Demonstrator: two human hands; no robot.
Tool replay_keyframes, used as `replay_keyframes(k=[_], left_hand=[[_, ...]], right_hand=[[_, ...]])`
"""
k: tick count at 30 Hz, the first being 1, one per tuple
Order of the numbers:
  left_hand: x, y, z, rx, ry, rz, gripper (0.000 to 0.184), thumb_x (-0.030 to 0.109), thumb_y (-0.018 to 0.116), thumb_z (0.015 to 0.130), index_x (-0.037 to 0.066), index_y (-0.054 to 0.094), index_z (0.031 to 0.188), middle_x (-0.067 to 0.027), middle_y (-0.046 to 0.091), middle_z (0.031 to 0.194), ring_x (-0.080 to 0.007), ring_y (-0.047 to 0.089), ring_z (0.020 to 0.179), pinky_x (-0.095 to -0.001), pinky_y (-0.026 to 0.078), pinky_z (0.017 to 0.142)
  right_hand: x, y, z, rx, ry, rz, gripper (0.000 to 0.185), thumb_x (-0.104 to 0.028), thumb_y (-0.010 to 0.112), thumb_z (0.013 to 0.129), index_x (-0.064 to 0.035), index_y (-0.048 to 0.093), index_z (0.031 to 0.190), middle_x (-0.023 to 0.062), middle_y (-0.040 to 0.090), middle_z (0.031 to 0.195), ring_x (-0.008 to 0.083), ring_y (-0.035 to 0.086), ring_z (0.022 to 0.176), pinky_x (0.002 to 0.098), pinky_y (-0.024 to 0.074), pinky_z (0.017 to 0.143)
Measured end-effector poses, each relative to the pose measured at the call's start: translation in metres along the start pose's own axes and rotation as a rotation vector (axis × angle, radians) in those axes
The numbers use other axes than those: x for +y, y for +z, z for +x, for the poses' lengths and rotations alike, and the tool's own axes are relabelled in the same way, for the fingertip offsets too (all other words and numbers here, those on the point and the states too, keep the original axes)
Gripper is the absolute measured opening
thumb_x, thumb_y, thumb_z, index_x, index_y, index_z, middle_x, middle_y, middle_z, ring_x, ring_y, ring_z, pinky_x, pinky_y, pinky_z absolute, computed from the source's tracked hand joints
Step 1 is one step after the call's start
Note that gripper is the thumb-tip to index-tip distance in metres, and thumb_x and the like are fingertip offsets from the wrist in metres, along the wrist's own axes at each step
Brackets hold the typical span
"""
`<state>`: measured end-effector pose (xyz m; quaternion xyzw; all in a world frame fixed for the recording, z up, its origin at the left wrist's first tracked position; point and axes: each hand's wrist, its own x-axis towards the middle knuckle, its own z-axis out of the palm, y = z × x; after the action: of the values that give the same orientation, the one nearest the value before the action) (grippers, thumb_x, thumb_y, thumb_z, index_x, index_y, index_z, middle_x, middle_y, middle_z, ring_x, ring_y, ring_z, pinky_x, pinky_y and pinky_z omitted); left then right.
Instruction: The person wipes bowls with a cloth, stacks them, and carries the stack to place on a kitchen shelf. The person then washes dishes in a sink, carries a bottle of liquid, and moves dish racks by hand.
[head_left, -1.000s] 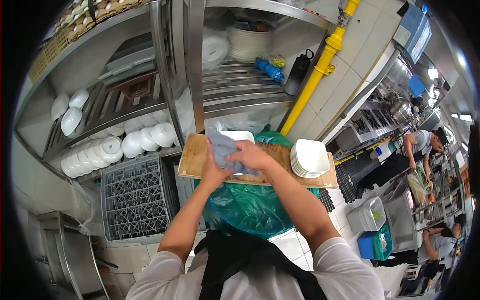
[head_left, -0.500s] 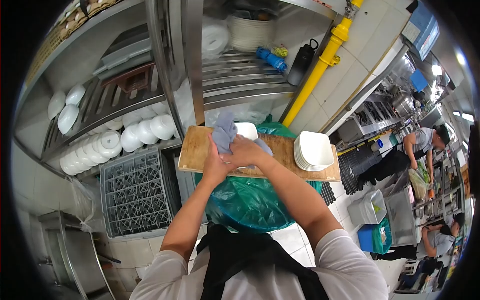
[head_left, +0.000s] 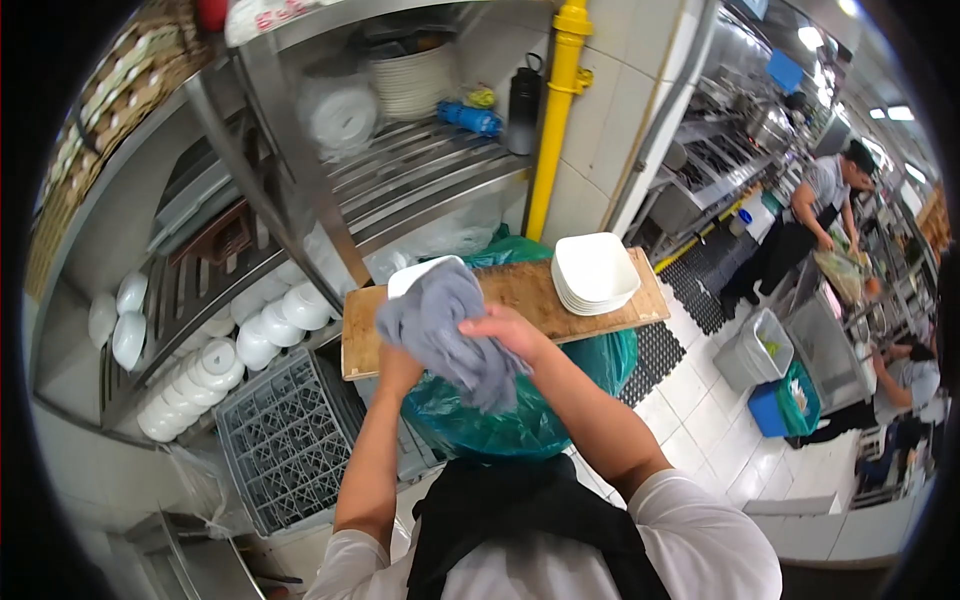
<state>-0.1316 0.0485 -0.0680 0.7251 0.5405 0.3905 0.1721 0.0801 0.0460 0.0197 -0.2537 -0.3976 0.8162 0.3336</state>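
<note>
A crumpled grey cloth (head_left: 435, 315) is bunched between the two hands, over the left part of the wooden board (head_left: 520, 290), one fold hanging past the board's near edge. A white bowl (head_left: 412, 276) shows behind it toward the far left corner; the cloth hides whether it rests on the wood or on a hand.

The left hand (head_left: 402, 368) comes up at the near edge with its fingers hidden under the fabric, so how far they are open, and on what, I cannot tell. The right hand (head_left: 512, 335) touches the cloth, its visible fingers loosely bent across it, though whether they pinch it is not clear. Should the bowl be held only through slack fabric, its smooth wall could slip free and drop off the left end, perhaps onto the grey rack (head_left: 290, 445) beside it.

Near the right end stands a stack of white bowls (head_left: 597, 275). A wide swing of the right forearm could knock it (it takes up most of the board's depth). Below bulges a green bag (head_left: 600, 365); the board's support is out of view, so if it is unfixed, hard pressure on one end could tip it.
</note>
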Motion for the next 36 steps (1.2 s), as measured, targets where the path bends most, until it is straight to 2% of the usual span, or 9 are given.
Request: replay_keyframes(k=[3,6,9,13,16,19,22,34,36], left_hand=[[-0.012,-0.003,0.002,0.102,0.182,0.111,0.045,0.026,0.070,0.074,0.008,0.061,0.114,-0.0221,0.034,0.139,-0.0402,0.031,0.128,-0.0404,0.029,0.104],[0.034,-0.020,0.006,-0.123,0.124,0.338,0.027,0.029,0.065,0.079,0.012,0.069,0.099,-0.0206,0.041,0.134,-0.0405,0.031,0.129,-0.0465,0.024,0.106],[0.052,-0.029,0.014,-0.319,0.123,0.426,0.028,0.028,0.059,0.083,0.007,0.067,0.101,-0.0158,0.054,0.124,-0.0386,0.035,0.126,-0.0504,0.017,0.107],[0.051,-0.027,0.018,-0.386,0.116,0.317,0.030,0.024,0.055,0.086,0.002,0.064,0.104,-0.0171,0.059,0.114,-0.0333,0.050,0.115,-0.0472,0.022,0.105],[0.053,-0.030,0.027,-0.419,0.051,0.193,0.028,0.020,0.055,0.085,0.000,0.064,0.103,-0.0195,0.061,0.108,-0.0337,0.056,0.105,-0.0419,0.035,0.098],[0.063,-0.036,0.033,-0.480,-0.015,0.076,0.025,0.011,0.053,0.081,-0.005,0.063,0.097,-0.0233,0.062,0.101,-0.0371,0.061,0.091,-0.0384,0.048,0.083],[0.091,-0.041,0.036,-0.503,0.125,0.335,0.028,0.004,0.049,0.075,-0.006,0.063,0.097,-0.0247,0.061,0.100,-0.0388,0.060,0.092,-0.0399,0.046,0.086],[0.081,-0.039,0.034,-0.479,0.321,0.560,0.013,0.002,0.056,0.067,-0.001,0.059,0.079,-0.0193,0.061,0.080,-0.0379,0.059,0.077,-0.0454,0.047,0.071],[0.086,-0.042,0.035,-0.459,0.289,0.573,0.012,0.002,0.057,0.066,0.000,0.058,0.078,-0.0185,0.060,0.078,-0.0379,0.059,0.075,-0.0454,0.047,0.069]], right_hand=[[0.022,-0.014,-0.057,-0.121,0.022,0.133,0.044,-0.016,0.068,0.076,0.0015,0.054,0.114,0.0074,0.062,0.106,0.0156,0.060,0.093,0.0290,0.0477,0.083],[0.015,-0.017,-0.111,-0.012,0.143,-0.622,0.037,-0.018,0.066,0.078,0.0007,0.058,0.109,0.0063,0.064,0.102,0.0151,0.060,0.092,0.0298,0.0468,0.083],[0.026,-0.021,-0.158,0.083,-0.244,-0.187,0.031,-0.018,0.064,0.081,0.0012,0.060,0.105,0.0036,0.064,0.098,0.0119,0.059,0.091,0.0286,0.0456,0.082],[0.019,-0.013,-0.175,0.418,-0.100,-1.295,0.037,-0.015,0.064,0.079,-0.0026,0.057,0.112,0.0140,0.061,0.109,0.0166,0.058,0.098,0.0286,0.0442,0.083],[0.022,-0.019,-0.182,0.356,-0.410,-0.281,0.042,-0.014,0.063,0.076,-0.0061,0.056,0.116,0.0167,0.058,0.109,0.0231,0.058,0.099,0.0298,0.0434,0.085],[0.015,-0.017,-0.193,0.571,-0.256,-1.106,0.044,-0.010,0.061,0.075,-0.0053,0.055,0.118,0.0130,0.057,0.106,0.0237,0.057,0.097,0.0305,0.0432,0.085],[0.030,-0.029,-0.188,0.419,-0.413,-0.481,0.047,-0.009,0.060,0.075,-0.0032,0.054,0.121,0.0165,0.059,0.111,0.0276,0.056,0.105,0.0311,0.0412,0.092],[0.007,-0.020,-0.187,0.394,-0.330,-0.786,0.043,-0.014,0.061,0.082,-0.0017,0.052,0.122,0.0109,0.057,0.116,0.0174,0.054,0.105,0.0282,0.0395,0.092],[0.009,-0.019,-0.185,0.257,-0.364,-0.509,0.042,-0.012,0.061,0.081,-0.0012,0.053,0.121,0.0096,0.057,0.118,0.0156,0.053,0.106,0.0276,0.0390,0.093]])
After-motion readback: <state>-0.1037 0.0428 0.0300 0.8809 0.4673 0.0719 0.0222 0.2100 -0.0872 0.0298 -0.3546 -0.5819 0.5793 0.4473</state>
